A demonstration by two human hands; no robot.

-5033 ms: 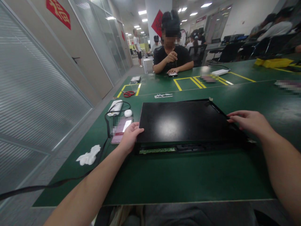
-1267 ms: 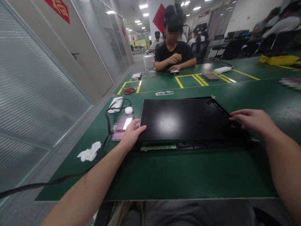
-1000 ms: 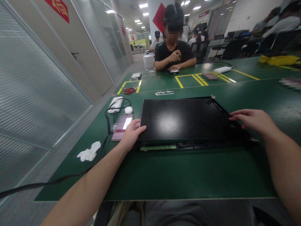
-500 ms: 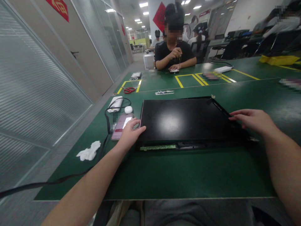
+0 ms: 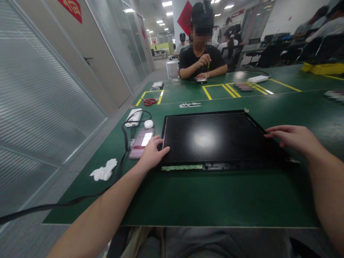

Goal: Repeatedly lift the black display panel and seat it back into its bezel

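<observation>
A large black display panel point(image 5: 212, 138) lies flat on the green table point(image 5: 215, 200) in front of me. A thin green circuit strip point(image 5: 182, 167) shows along its near edge. My left hand point(image 5: 152, 156) grips the panel's near left corner, thumb on top and fingers curled along the left edge. My right hand point(image 5: 295, 139) rests on the panel's right edge with its fingers stretched out flat, holding nothing.
Left of the panel lie a phone point(image 5: 142, 142), a white power bank point(image 5: 133, 117), a small white case point(image 5: 148, 124), a crumpled tissue point(image 5: 104, 170) and a black cable point(image 5: 80, 199). Red scissors point(image 5: 149, 101) lie farther back. A person point(image 5: 201, 59) sits across the table.
The panel's near edge, held slightly raised before, has come down flat on the table. Both hands stay at the same edges.
</observation>
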